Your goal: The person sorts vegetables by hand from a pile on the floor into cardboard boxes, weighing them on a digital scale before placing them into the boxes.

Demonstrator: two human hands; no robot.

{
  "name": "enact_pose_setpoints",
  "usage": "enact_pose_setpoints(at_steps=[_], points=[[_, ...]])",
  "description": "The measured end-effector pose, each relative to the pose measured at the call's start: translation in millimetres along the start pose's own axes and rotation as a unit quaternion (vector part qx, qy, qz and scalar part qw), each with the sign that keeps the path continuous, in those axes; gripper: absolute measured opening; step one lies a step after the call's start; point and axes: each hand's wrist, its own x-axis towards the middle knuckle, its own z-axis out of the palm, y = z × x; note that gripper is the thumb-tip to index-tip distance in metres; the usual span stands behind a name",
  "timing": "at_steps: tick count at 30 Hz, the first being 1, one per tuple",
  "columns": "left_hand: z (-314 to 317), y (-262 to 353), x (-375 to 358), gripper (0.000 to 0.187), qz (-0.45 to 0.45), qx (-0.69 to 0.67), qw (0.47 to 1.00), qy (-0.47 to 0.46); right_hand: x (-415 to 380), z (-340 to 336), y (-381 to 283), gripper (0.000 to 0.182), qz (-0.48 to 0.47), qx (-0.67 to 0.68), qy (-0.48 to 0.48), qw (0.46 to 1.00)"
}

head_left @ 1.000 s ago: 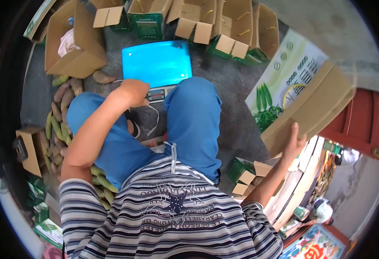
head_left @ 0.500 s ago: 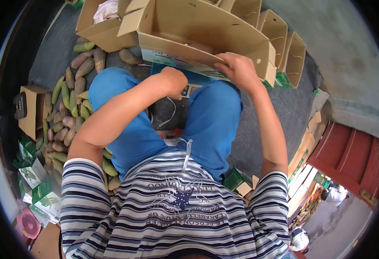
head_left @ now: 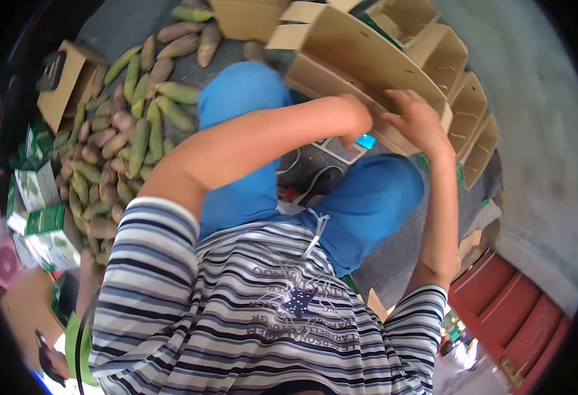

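Note:
A long open cardboard box [head_left: 374, 56] stands tilted in view beyond my knees. My right hand [head_left: 420, 122] is over its near wall at the right end, with thumb and fingers apart. My left hand [head_left: 351, 118] is bent at the wrist beside the same near wall, its fingers pointing down and mostly hidden behind the hand. Just below it, a scale with a keypad [head_left: 341, 150] lies on the floor between my knees, a bright blue patch [head_left: 366, 141] at its edge.
A heap of green and purplish-brown sweet potatoes [head_left: 121, 141] covers the floor at left. Several open cartons [head_left: 447, 59] stand in a row at right. Green-and-white boxes [head_left: 48, 230] are stacked at lower left, near a person in green [head_left: 81, 349]. A red door [head_left: 506, 309] stands lower right.
My right hand has let go of the box rim and its fingers have spread. My left hand has moved right, close to the box. The view has turned, and a person now shows at lower left.

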Motion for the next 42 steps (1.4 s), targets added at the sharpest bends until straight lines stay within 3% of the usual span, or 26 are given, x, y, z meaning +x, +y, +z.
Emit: enact_pose_setpoints(at_steps=[2,5,9,12,16,17,18,19,21,23,24,25,26,27,28,29,30,34,36,38,40,42], points=[[5.8,-5.6,6.4,0.030,-0.002,0.002,1.000,0.013,5.5,-8.0,-7.7,0.041,-0.060,-0.025,0.053,0.996],[5.4,-7.5,7.5,0.031,-0.017,-0.002,1.000,0.006,14.2,-16.8,-27.8,0.040,-0.008,-0.004,0.031,0.999],[0.5,-1.5,14.1,0.034,-0.028,0.019,0.999,-0.031,14.3,-13.6,-32.4,0.038,0.010,-0.072,0.016,0.997],[-6.3,7.1,15.4,0.036,-0.011,-0.003,0.999,-0.047,10.3,-4.2,-21.3,0.039,0.043,-0.029,-0.043,0.998],[-12.7,20.9,0.9,0.033,-0.002,0.001,1.000,0.020,2.3,29.7,14.3,0.042,0.004,-0.029,-0.062,0.998],[-12.0,21.5,-5.1,0.029,0.029,-0.014,0.998,0.049,2.1,34.7,18.2,0.043,0.007,-0.030,-0.066,0.997],[-9.7,20.0,-18.6,0.027,0.098,-0.062,0.977,0.178,0.9,37.8,20.3,0.041,0.002,-0.021,-0.062,0.998],[-6.6,17.5,-34.0,0.025,0.163,-0.108,0.933,0.303,0.3,40.4,22.2,0.038,-0.004,-0.013,-0.058,0.998],[-15.3,12.1,-72.6,0.022,0.191,-0.256,0.817,0.480,3.5,46.3,25.5,0.034,-0.015,0.005,-0.044,0.999],[0.4,-24.2,-96.3,0.024,0.121,-0.209,0.673,0.699,0.8,52.5,28.0,0.029,-0.021,0.023,-0.036,0.999],[12.1,-53.6,-110.4,0.027,0.035,-0.279,0.684,0.673,1.1,53.8,29.3,0.027,-0.026,0.031,-0.031,0.999],[28.5,-75.4,-132.9,0.030,-0.112,-0.298,0.688,0.651,1.6,55.3,31.1,0.027,-0.031,0.038,-0.028,0.998],[43.6,-106.7,-140.7,0.018,-0.168,-0.204,0.634,0.727,1.8,56.6,31.0,0.027,-0.036,0.037,-0.024,0.998],[75.0,-136.0,-150.8,0.018,-0.275,-0.153,0.612,0.725,1.2,56.6,31.0,0.027,-0.041,0.036,-0.020,0.998],[119.3,-174.6,-165.7,0.018,-0.321,-0.071,0.636,0.699,1.1,56.7,31.3,0.027,-0.044,0.034,-0.016,0.998],[176.7,-215.5,-184.1,0.032,-0.427,-0.059,0.650,0.626,1.1,56.1,29.8,0.027,-0.039,0.035,-0.013,0.999],[214.7,-227.5,-201.9,0.037,-0.465,-0.072,0.670,0.574,1.1,54.8,26.9,0.026,-0.034,0.035,-0.014,0.999],[330.1,-240.2,-250.0,0.059,-0.683,-0.079,0.664,0.294,1.4,58.4,27.7,0.023,-0.024,0.061,-0.013,0.998],[397.4,-258.8,-273.4,0.066,-0.699,-0.150,0.679,0.167,2.8,56.3,23.3,0.023,-0.022,0.084,-0.037,0.996],[457.9,-263.7,-293.7,0.069,-0.673,-0.218,0.685,0.175,3.3,53.4,18.4,0.022,-0.016,0.088,-0.056,0.994],[459.6,-259.1,-288.6,0.071,-0.686,-0.235,0.673,0.146,3.8,50.5,13.2,0.023,-0.009,0.074,-0.070,0.995],[410.1,-229.3,-275.5,0.071,-0.736,-0.201,0.642,0.078,4.5,55.1,12.8,0.025,-0.008,0.047,-0.063,0.997]])
